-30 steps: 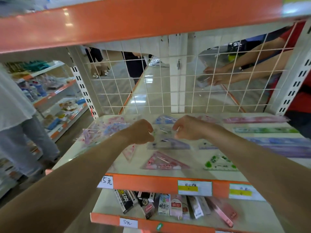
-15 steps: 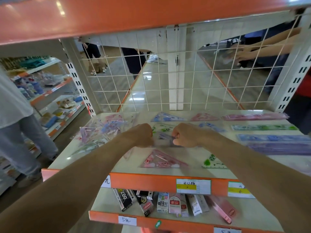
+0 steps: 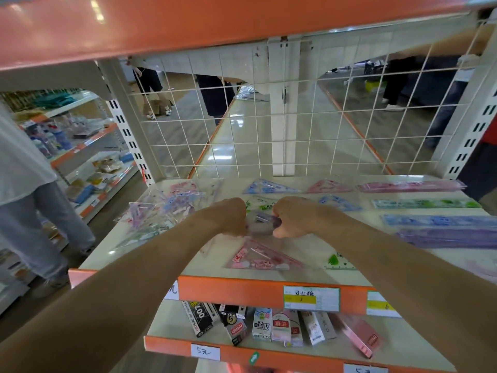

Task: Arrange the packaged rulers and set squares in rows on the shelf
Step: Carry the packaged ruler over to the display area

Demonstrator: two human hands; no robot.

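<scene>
At frame centre, the left hand [image 3: 231,216] and right hand [image 3: 294,217] sit close together, fingers curled on either end of a purple set square packet [image 3: 262,219] just above the shelf [image 3: 161,254], probably to level it into a row. The unsorted pile [image 3: 164,208] lies centre left.

Glossy plastic packets [image 3: 265,258], glossy shelf [image 3: 150,254]

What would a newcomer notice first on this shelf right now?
The left hand and right hand meet mid-shelf, gripping a purple set square packet between them. Left of them lies a jumbled heap of set square packets, while packaged rulers lie in neat rows at the right. A pink set square sits near the orange front edge.
</scene>
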